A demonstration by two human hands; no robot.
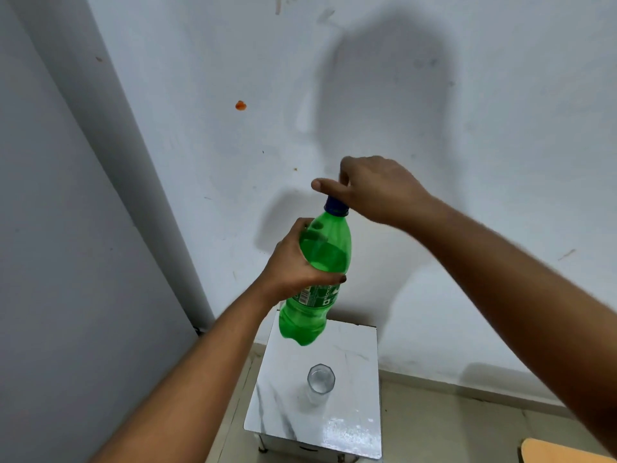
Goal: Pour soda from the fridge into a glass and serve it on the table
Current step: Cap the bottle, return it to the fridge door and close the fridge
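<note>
My left hand (pixel 293 262) grips the soda bottle (pixel 320 262), right hand (pixel 370 188) pinches its cap (pixel 336 206); I unscrew next, then pour into the glass (pixel 320 379).

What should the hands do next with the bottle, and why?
Probably twist off the blue cap: the right hand grips it while the left hand holds the green bottle above the table. The cap looks still on, and the glass looks empty.
</note>
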